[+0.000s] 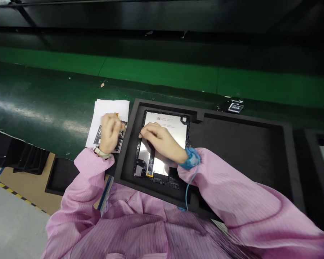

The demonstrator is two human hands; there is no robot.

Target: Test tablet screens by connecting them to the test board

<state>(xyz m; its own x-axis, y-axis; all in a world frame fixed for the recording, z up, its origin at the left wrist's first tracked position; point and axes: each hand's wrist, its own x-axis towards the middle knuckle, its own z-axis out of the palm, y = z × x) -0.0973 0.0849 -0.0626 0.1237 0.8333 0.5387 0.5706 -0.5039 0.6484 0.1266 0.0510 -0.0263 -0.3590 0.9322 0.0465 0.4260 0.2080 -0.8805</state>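
My left hand (110, 133) is over a white paper sheet (112, 105) and a black printed piece (120, 144) lying on it. Its fingers are curled in and somewhat blurred; what they hold, if anything, cannot be made out. My right hand (162, 140) is bent over a tablet's inner side, a silvery panel (175, 131) in a black frame. Its fingers are pressed together near the frame's left edge, and anything between them is hidden. Below them a dark flex cable (151, 163) runs to a yellow-edged end. A blue wrist strap circles my right wrist.
The tablet lies in the left recess of a black foam tray (295, 180), whose right recess is wider. Behind the tray's back edge is a small metal object (234, 105). Another dark tray (320, 138) is at the right. Dark trays (61, 174) sit lower left.
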